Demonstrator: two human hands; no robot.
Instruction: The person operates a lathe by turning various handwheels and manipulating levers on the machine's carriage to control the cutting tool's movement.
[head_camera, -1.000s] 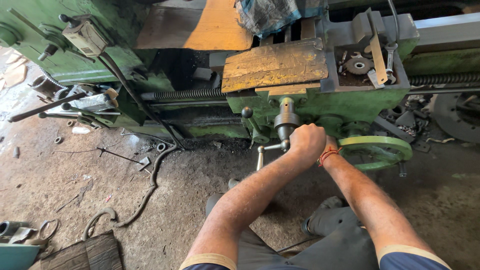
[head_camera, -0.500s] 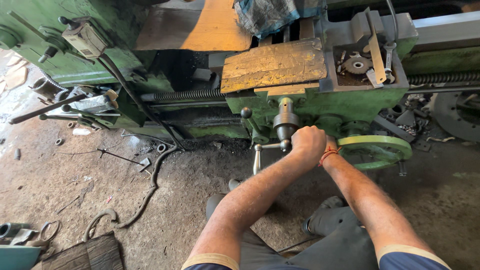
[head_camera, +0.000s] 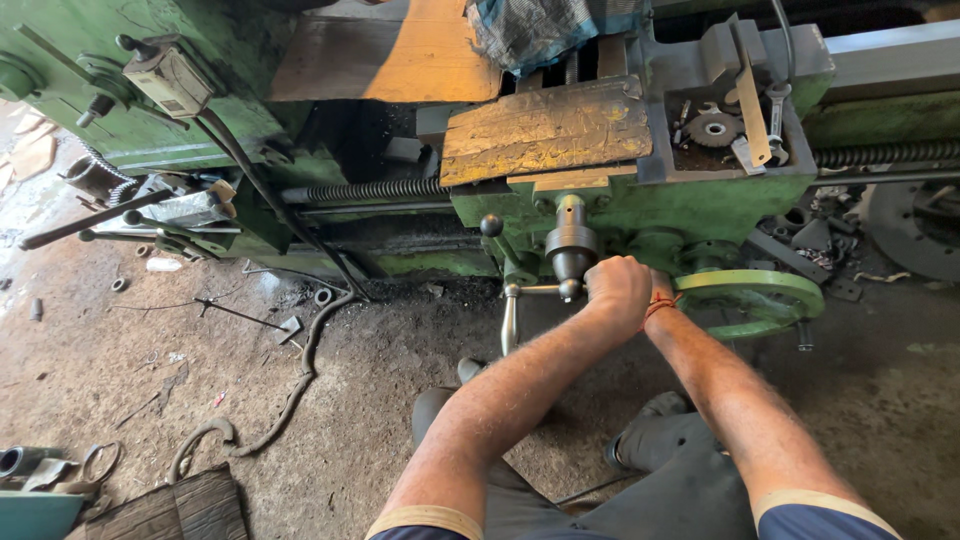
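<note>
Both hands at the lathe crank

Left hand (head_camera: 620, 290) is fisted, fingers clamped on the crank (head_camera: 545, 292) below the lathe (head_camera: 640, 200) carriage. Right hand (head_camera: 662, 285) sits behind it, mostly hidden; its fingers' state cannot be told. Green handwheel (head_camera: 750, 300) lies just right of the crank; a gear cutter (head_camera: 712, 128) rests on the carriage above.

lathe (head_camera: 700, 205): worn green-painted metal | crank handle (head_camera: 540, 291): bare steel, seemingly smooth | floor (head_camera: 150, 380): rough, matt

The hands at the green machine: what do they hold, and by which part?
The left hand grips the metal crank handle at its right end. The right hand is hidden behind it; its hold cannot be told.
</note>
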